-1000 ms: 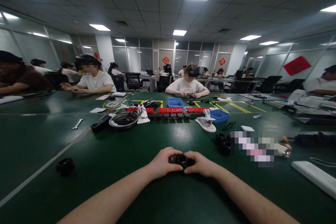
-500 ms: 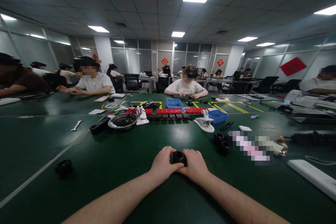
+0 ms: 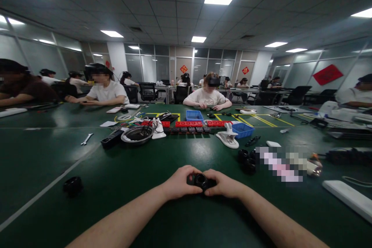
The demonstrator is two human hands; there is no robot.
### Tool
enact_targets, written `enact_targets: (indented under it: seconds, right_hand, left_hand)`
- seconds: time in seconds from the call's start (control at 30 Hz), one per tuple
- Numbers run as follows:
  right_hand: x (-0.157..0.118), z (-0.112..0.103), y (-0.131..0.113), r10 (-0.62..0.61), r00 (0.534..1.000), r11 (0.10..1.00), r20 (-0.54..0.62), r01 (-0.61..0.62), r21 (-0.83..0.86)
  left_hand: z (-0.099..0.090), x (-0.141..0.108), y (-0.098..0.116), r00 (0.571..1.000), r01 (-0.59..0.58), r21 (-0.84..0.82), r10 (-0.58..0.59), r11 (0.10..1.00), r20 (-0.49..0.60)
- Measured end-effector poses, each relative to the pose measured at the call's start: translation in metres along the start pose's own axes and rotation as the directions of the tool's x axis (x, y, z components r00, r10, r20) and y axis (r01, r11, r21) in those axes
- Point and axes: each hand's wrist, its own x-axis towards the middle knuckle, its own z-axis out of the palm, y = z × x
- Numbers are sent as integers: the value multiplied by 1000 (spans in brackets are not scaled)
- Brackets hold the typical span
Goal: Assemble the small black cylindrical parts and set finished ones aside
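A round black part (image 3: 200,180) with a hole in its top is held between my two hands over the green table (image 3: 139,166). My left hand (image 3: 181,181) grips its left side, fingertips behind it and thumb in front. From the right, my right hand (image 3: 222,184) has its fingers and thumb on the same part. Another black part (image 3: 72,186) lies on the table at the left. Several similar black parts (image 3: 247,160) stand together to the right, beyond my right hand.
Blue trays (image 3: 243,130), red strips (image 3: 188,124), a white clamp (image 3: 228,138) and a round metal bowl (image 3: 137,134) lie across the table's middle. A wrench (image 3: 86,139) is at the left. A white bar (image 3: 347,197) is at the right. A person (image 3: 207,95) sits opposite.
My right hand has shifted its hold, with its wrist further right and its thumb nearer the front of the black part. The view has moved slightly.
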Motion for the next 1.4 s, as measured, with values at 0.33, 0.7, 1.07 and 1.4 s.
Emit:
enact_targets:
  seconds: [0.33,0.7,1.07,1.4]
  right_hand:
    - [1,2,2,26,999,1000,-19,-26,-8]
    - [13,39,-3,113,876,831,-469,-342,-439]
    - [-1,3,-6,19,1000,993,-11,-17,120]
    - [1,5,-4,70,997,991,-15,-68,117]
  left_hand:
    - [4,1,1,1000,-2,-12,2,1000,-14]
    - [27,1,4,931,207,28,-188,978,-314]
    - [6,-1,1,997,-34,13,35,999,-72]
    - [5,-2,3,988,-127,76,133,989,-78]
